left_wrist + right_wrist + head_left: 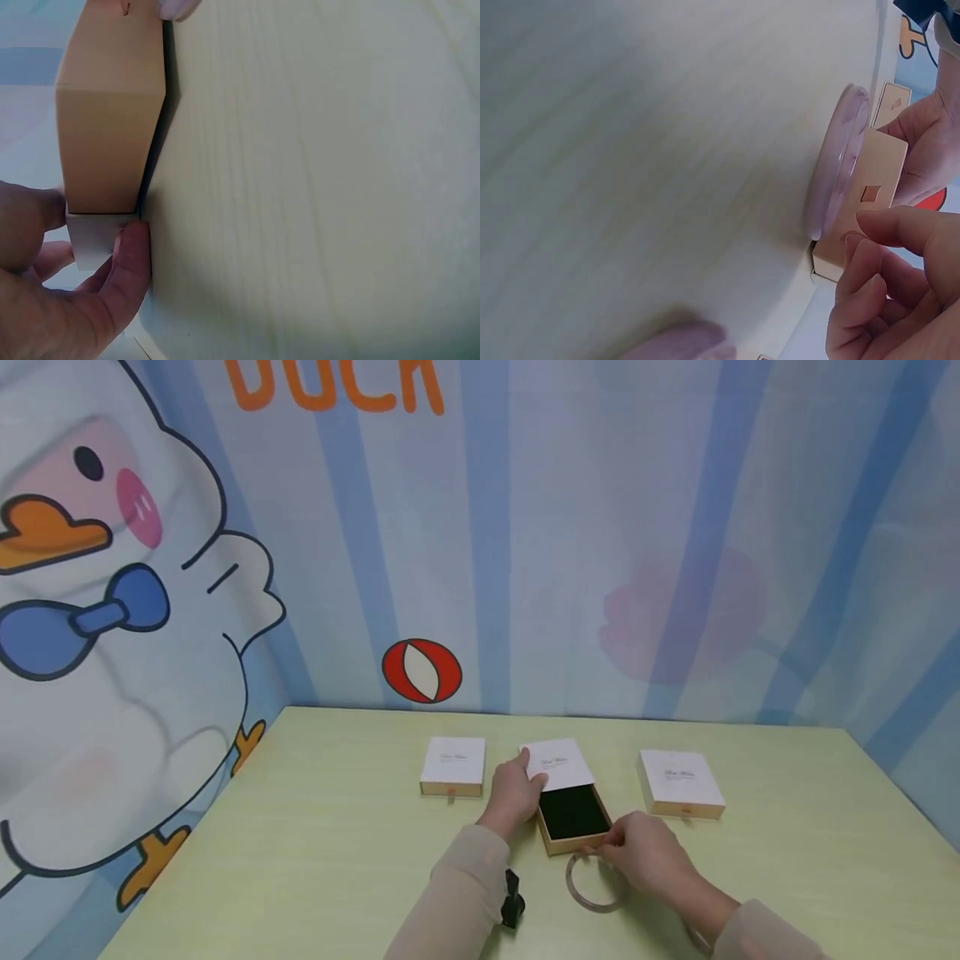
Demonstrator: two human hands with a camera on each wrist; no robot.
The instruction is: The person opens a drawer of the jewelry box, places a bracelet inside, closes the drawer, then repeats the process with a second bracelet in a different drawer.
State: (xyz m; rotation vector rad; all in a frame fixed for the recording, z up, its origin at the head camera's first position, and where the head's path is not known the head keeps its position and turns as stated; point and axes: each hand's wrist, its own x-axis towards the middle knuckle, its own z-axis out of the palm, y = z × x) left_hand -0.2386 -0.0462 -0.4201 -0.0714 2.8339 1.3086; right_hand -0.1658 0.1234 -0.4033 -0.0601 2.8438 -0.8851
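Observation:
My left hand (513, 797) grips the white sleeve (558, 763) of the middle gift box, thumb and fingers on opposite sides of it. The box's tan drawer (573, 842) is slid far out toward me and shows a dark green lining. At the drawer's front right corner, my right hand (648, 856) has its fingers curled, thumb and forefinger pinching the edge. A pale purple bangle (838, 165) lies on the table just in front of the drawer, close beside the right fingers. Part of a second bangle (679, 343) shows nearer to me, mostly hidden by the right wrist in the head view.
Closed white gift boxes stand to the left (453, 764) and right (681, 781) of the middle one, each with a small ribbon tab at its front. Behind the pale yellow table (315, 827) hangs a printed duck backdrop (555, 527).

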